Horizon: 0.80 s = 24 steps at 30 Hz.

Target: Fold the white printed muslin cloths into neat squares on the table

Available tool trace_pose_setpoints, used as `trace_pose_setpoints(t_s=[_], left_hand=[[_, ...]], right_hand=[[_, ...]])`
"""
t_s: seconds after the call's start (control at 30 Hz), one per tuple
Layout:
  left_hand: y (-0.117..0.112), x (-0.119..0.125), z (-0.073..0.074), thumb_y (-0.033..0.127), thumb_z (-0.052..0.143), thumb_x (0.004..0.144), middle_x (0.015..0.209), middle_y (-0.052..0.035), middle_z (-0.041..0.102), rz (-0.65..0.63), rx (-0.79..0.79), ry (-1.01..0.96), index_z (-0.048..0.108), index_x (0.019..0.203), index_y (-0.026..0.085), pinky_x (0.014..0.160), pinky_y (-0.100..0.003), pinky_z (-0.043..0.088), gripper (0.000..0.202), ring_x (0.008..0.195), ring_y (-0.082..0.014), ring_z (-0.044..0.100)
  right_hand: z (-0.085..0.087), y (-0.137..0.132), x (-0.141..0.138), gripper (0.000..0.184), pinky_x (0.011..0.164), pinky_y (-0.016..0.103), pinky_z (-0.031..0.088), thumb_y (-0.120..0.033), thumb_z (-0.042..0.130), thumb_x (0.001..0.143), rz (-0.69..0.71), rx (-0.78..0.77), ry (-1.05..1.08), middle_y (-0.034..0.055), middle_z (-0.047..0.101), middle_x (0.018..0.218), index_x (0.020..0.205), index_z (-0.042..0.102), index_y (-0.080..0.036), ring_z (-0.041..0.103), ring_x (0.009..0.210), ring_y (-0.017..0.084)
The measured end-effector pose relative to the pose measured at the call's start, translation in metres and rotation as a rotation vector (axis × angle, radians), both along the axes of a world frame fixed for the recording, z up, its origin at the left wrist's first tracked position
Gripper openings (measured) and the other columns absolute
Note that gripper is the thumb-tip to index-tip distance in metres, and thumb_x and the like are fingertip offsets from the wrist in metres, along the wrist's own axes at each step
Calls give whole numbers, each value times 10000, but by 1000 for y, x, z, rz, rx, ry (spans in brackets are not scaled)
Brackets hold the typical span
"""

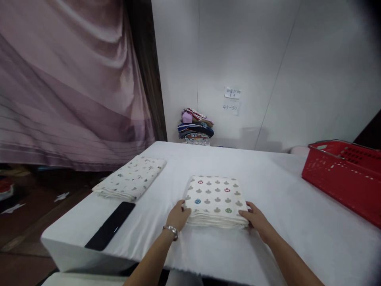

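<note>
The folded white cloth with grey and coloured clover prints [216, 200] lay mid-table. Left of it sat another folded patterned cloth [131, 182] and a black phone [110, 225]. The left hand [177, 216] and right hand [255, 219] pressed flat against its sides, clasping nothing; uneven pressure could skew the layers. Right of it, the red plastic basket [342, 174] showed no contents, though its floor was hidden.

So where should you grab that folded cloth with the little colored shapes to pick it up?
Probably by its two short side edges, one hand from each side. The folded cloth lies flat in a thick stack of layers, so pinching one corner could let it unfold. The left hand and right hand already rest at its near corners on the table.
</note>
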<state>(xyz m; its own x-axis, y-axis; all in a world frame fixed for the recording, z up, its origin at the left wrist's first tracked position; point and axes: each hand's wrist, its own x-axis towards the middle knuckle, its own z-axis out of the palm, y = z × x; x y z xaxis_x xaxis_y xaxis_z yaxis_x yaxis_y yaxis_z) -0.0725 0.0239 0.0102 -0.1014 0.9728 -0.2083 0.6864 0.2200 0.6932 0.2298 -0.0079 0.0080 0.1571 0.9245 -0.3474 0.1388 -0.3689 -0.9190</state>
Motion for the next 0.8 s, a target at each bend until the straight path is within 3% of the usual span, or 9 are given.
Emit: trace_pose_setpoints(t_s=[0.1, 0.27, 0.43, 0.53, 0.73, 0.8], left_hand=[[0, -1, -4, 230, 489, 733, 763, -11, 623, -17, 1, -49, 485, 1148, 168, 624, -239, 393, 419, 695, -150, 579], [0, -7, -9, 293, 503, 749, 844, -36, 624, 14, -43, -41, 462, 1169, 135, 662, -248, 418, 450, 725, -157, 586], [4, -4, -3, 425, 484, 778, 935, -66, 637, 44, -21, -37, 464, 1174, 139, 747, -282, 426, 489, 828, -194, 598], [6, 3, -1, 450, 490, 776, 1006, -85, 632, 52, -7, -20, 461, 1186, 154, 786, -299, 421, 507, 880, -213, 595], [2, 12, 0, 301, 530, 757, 1070, -84, 624, -4, 9, -34, 434, 1217, 171, 831, -281, 410, 488, 951, -207, 585], [1, 11, -1, 315, 537, 752, 1075, -86, 623, -1, 0, -37, 446, 1207, 171, 830, -283, 411, 486, 956, -211, 584]], right_hand=[[-5, -2, 2, 483, 382, 183, 314, -327, 589, 702, -21, 19, -23, -1, 587, 746, 1152, 456, -214, 486, 490, 92], [-12, -4, 6, 648, 355, 202, 319, -346, 580, 711, 36, -11, -50, -15, 573, 721, 1301, 324, -261, 478, 436, 105], [-2, -2, 3, 762, 368, 226, 338, -406, 574, 733, -13, -38, -58, -19, 556, 646, 1380, 224, -208, 461, 412, 115], [1, -2, 0, 741, 374, 218, 319, -408, 559, 747, -29, -19, -26, -23, 557, 622, 1381, 233, -206, 447, 402, 108], [-13, -2, 4, 718, 581, 236, 445, -325, 573, 718, -35, 46, -83, 42, 623, 909, 1363, 275, -217, 604, 742, 170], [-12, -2, 6, 744, 575, 243, 448, -353, 573, 722, -16, 13, -148, 50, 621, 929, 1378, 248, -222, 606, 730, 176]])
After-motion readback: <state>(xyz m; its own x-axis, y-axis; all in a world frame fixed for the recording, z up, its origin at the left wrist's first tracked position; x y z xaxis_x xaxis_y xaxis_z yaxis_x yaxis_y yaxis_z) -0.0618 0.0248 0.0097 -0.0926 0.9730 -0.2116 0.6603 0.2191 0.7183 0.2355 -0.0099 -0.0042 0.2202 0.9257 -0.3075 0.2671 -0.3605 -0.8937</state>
